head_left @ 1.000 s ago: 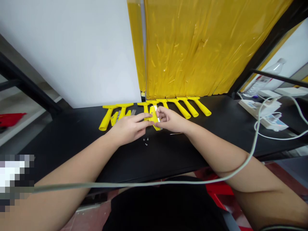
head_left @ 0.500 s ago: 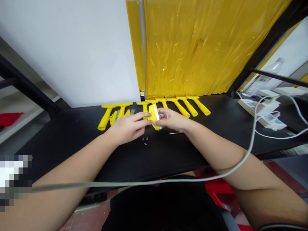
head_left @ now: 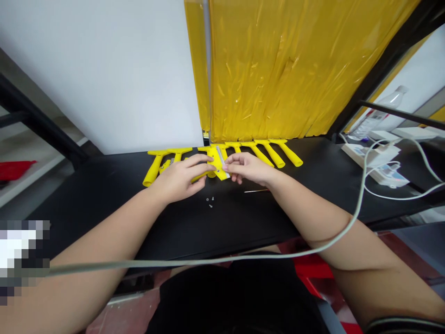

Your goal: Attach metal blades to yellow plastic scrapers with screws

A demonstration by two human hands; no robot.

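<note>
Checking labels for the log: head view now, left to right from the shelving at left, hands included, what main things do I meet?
Red item → leftmost yellow handle → left hand → yellow plate → right hand → rightmost yellow handle → clear bottle.

- A large white board stands upright along the back left of the black tabletop.
- To its right rises a panel wrapped in creased, glossy yellow film.
- Black metal frame bars slant up at either side.
- A clear plastic bottle stands at the far right, partly behind a bar.
- White plastic casings lie nearby.
- A pale cable crosses the foreground and loops near the casings.
- A red object lies on a light shelf, far left.
</note>
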